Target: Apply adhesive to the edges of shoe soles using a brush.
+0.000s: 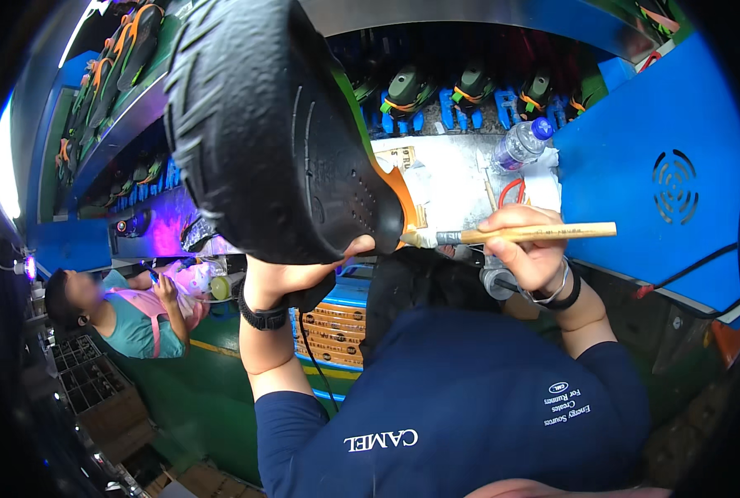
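My left hand holds up a large black shoe sole, its treaded bottom turned toward me and filling the upper middle of the view. An orange edge shows along the sole's right side. My right hand grips a wooden-handled brush held level, and its bristle tip touches the sole's edge near the orange part. I wear a black watch on the left wrist and a black band with a bracelet on the right wrist.
Beyond the sole lies a grey work surface with a clear water bottle and red-handled scissors. Blue racks hold dark shoes. A blue panel stands at right. Another person sits at lower left.
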A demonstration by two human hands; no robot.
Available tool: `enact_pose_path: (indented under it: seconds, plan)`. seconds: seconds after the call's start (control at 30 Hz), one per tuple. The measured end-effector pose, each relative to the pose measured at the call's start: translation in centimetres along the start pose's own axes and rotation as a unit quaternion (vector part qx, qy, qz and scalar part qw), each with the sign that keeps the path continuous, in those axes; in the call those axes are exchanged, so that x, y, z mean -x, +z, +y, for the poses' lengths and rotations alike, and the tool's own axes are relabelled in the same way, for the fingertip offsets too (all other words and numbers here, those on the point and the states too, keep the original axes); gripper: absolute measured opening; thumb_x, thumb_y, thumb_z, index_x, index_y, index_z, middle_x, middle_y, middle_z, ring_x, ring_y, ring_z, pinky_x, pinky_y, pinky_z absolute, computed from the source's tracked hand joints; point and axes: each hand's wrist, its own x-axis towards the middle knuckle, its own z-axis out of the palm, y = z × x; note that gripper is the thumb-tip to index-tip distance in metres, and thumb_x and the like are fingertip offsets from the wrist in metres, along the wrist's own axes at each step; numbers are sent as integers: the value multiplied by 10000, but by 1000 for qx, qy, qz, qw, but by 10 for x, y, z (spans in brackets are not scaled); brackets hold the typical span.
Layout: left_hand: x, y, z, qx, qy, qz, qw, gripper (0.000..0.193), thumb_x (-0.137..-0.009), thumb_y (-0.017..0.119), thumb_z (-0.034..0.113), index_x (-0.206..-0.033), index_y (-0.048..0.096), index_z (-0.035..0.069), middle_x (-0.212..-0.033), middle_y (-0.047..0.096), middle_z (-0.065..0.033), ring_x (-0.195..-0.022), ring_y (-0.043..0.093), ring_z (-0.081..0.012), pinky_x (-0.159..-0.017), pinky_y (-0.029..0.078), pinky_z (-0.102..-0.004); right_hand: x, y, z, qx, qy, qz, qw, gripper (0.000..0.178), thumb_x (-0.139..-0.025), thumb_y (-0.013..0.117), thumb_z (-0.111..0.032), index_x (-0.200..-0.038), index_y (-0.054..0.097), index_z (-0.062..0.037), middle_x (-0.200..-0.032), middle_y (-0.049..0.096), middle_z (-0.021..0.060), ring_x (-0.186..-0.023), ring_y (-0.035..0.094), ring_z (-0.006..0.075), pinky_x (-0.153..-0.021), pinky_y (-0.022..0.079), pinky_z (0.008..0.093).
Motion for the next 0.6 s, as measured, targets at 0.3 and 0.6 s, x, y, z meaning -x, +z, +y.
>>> enact_pose_path:
  seconds: [0.3,0.6]
  plan:
    - [-32,-12,-43,3,61,-11,998,579,-555,746,36,-1050,456,-41,-979,537,-118,-887,529,-204,-782,430,-326,0,-2,13,23,21,64,997,88,-707,575,-5,-784,565,37,-654,575,102,-540,535,126,-489,416,224]
    - [-74,-26,-46,198,-17,-100,975,934,-583,735,49,-1305,143,40,-1098,480,-137,-909,539,-185,-673,493,-254,-41,19,15,120,-39,103,987,114,-713,566,-13,-810,551,46,-672,567,116,-553,537,144,-507,421,232]
